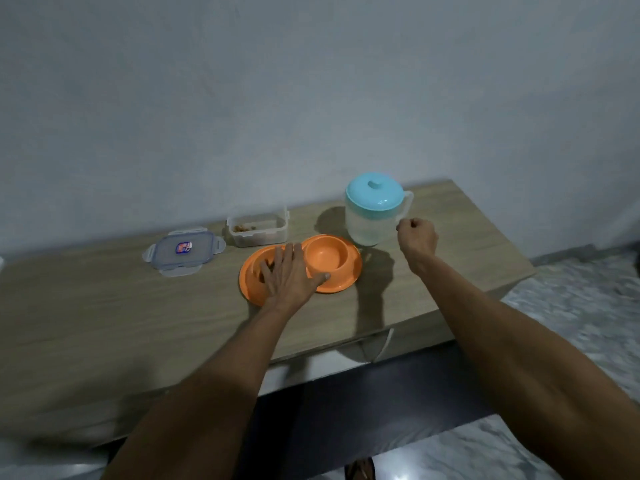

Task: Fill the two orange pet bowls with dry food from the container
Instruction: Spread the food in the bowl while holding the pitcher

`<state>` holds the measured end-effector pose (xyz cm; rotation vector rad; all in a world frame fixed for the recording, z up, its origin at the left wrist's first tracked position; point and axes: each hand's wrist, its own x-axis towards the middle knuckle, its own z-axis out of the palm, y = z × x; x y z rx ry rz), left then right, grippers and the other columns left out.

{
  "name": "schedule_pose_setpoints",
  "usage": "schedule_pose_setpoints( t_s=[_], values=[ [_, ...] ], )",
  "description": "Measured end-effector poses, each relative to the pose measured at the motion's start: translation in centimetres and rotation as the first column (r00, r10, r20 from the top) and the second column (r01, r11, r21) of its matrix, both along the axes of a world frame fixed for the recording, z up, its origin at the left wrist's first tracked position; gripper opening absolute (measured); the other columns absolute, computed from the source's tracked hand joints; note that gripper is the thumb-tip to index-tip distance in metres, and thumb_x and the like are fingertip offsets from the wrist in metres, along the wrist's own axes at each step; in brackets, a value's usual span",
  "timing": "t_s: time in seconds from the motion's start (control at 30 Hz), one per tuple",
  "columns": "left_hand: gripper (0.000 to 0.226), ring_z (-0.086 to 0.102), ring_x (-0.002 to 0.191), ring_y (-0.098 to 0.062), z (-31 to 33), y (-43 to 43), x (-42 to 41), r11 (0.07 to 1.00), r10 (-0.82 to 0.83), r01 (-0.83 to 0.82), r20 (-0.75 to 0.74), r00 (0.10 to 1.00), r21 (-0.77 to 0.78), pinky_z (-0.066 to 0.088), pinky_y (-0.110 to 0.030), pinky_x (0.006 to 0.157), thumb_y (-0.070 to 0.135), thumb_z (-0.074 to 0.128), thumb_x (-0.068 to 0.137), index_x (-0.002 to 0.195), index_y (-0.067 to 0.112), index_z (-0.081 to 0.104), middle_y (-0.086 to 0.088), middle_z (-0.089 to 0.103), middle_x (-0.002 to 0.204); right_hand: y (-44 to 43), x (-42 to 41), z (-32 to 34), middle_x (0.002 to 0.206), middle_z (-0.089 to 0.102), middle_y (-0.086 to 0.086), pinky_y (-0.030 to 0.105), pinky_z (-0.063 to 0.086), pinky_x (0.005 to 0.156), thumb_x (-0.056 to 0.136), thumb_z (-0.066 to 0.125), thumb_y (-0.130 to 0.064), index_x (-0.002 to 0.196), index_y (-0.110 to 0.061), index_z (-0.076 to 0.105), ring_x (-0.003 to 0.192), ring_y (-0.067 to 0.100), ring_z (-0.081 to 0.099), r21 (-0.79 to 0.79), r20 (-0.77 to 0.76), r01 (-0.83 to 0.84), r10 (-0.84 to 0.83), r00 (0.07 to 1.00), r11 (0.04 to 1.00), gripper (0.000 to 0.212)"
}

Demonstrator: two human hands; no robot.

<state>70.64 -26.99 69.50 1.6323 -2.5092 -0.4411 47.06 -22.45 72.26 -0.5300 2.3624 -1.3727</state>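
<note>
An orange double pet dish sits mid-table. Its right bowl [325, 255] looks empty. Its left bowl [254, 271] is mostly covered by my left hand [289, 275], which lies flat with fingers spread; a bit of brown food shows by the fingertips. Behind the dish stands a clear open container [258, 228] holding a little brown dry food. Its clear lid [183, 252] lies flat to the left. My right hand [417, 239] hovers as an empty fist beside the jug, to the right of the dish.
A clear jug with a turquoise lid [375, 209] stands behind the right bowl, handle toward my right hand. The wooden table [104, 306] meets a grey wall behind. A white cord [384, 348] hangs off the front edge. Marbled floor lies to the right.
</note>
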Motion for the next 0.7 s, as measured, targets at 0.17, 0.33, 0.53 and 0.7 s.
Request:
schedule_pose_setpoints(
  t_s=[0.17,0.33,0.53,0.7],
  values=[
    [0.107,0.014,0.15,-0.03,-0.7,-1.2,-2.8,0.995,0.08,-0.083,0.052,0.995,0.055,0.018,-0.062,0.114,0.075,0.059,0.075,0.154,0.013,0.021,-0.009,0.023,0.161,-2.7,-4.8,-0.4,0.088,0.059,0.011,0.039,0.044,0.076,0.093,0.045,-0.021,0.081,-0.009,0.057,0.082,0.025,0.051,-0.064,0.07,0.077,-0.072,0.995,0.995,0.02],
    [0.111,0.02,0.147,-0.03,-1.9,-1.4,-3.7,0.987,0.14,-0.147,0.092,0.986,0.069,0.02,-0.062,0.113,0.079,0.06,0.069,0.151,0.012,0.026,-0.011,0.031,0.156,-5.8,-7.2,-1.2,0.092,0.061,0.01,0.041,0.048,0.087,0.09,0.047,-0.033,0.088,-0.01,0.063,0.086,0.027,0.053,-0.149,0.23,0.117,-0.081,0.97,0.982,0.029],
    [0.108,0.021,0.147,-0.032,-2.5,-1.4,-3.5,0.989,0.125,-0.13,0.078,0.989,0.074,0.015,-0.063,0.114,0.08,0.054,0.073,0.152,0.013,0.024,-0.01,0.032,0.156,-8.6,-8.1,-2.0,0.079,0.067,0.007,0.034,0.047,0.071,0.088,0.057,-0.041,0.061,-0.016,0.059,0.076,0.026,0.06,-0.194,0.379,0.135,-0.053,0.924,0.972,0.036],
    [0.109,0.013,0.151,-0.031,-2.9,-1.3,-4.3,0.982,0.154,-0.161,0.072,0.985,0.099,0.005,-0.06,0.117,0.077,0.056,0.075,0.154,0.01,0.022,-0.01,0.028,0.16,-10.3,-8.4,-2.5,0.074,0.064,0.005,0.039,0.048,0.071,0.078,0.067,-0.041,0.056,-0.016,0.059,0.073,0.022,0.058,-0.19,0.375,0.113,-0.034,0.927,0.975,0.034]
  ],
)
